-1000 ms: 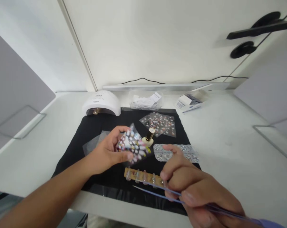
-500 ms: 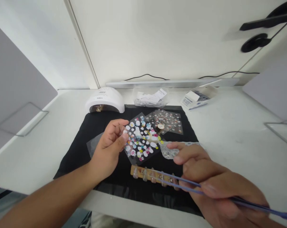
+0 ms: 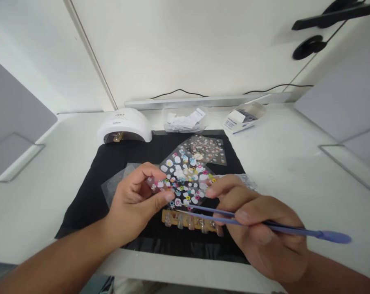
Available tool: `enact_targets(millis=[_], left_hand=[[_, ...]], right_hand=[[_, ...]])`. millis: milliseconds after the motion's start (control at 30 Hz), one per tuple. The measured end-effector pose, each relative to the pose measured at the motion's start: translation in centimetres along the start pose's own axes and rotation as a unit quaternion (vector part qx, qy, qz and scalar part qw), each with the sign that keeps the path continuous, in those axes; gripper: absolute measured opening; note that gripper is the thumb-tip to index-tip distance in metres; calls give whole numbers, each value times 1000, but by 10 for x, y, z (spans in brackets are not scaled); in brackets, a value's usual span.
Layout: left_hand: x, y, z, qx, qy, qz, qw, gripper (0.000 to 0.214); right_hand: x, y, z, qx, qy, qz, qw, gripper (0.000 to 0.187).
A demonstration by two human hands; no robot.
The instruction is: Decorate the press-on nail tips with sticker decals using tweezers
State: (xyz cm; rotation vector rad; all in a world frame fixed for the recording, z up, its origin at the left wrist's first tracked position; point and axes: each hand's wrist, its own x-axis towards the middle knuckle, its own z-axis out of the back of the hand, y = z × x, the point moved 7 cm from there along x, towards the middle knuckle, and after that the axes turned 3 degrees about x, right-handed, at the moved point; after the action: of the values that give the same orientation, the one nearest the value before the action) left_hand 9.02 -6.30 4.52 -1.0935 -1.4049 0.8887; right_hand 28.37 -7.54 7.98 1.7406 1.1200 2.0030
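Between thumb and fingers, my left hand [image 3: 132, 200] pinches the left edge of a clear sticker sheet [image 3: 185, 179] printed with white and bright shapes. My right hand [image 3: 261, 228] grips purple tweezers [image 3: 221, 215]; their two tips are slightly apart near the sheet's lower edge. My right index fingertip is by the sheet's right side; whether it touches cannot be made out. Just below lies a wooden strip [image 3: 194, 220] carrying several clear nail tips in a row, its right end close under the tweezers and right hand.
More sticker sheets [image 3: 214, 149] lie behind on the black mat [image 3: 95, 179], another clear sheet [image 3: 109, 190] at left. A white nail lamp [image 3: 126, 122], a clear tub of white packets [image 3: 185, 121] and an opened box [image 3: 241, 118] stand at the back. A silvery tray [image 3: 249, 181] is partly hidden.
My right hand and the tweezers have moved left and up, bringing the tips to the sheet's lower edge. My left hand has shifted its hold on the sheet. The camera view has shifted slightly.
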Motion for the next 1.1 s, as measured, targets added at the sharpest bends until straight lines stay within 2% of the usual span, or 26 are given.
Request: enact_targets(millis=[167,500,667,800,1100], left_hand=[[-3,0,-2,17,23,-11,1000,27],[-8,2,-3,-23,57,-7,998,43],[-8,3,-2,-27,55,-11,998,54],[-6,0,-4,-53,54,-31,997,49],[-3,-3,1,-86,11,-49,995,36]], right_hand=[[-1,-4,4,17,-9,-4,1000,18],[-2,-12,7,50,-25,-7,998,18],[-6,-14,9,56,-32,-5,998,19],[-7,-16,10,48,-22,-7,999,20],[-5,-13,3,46,20,-22,999,19]])
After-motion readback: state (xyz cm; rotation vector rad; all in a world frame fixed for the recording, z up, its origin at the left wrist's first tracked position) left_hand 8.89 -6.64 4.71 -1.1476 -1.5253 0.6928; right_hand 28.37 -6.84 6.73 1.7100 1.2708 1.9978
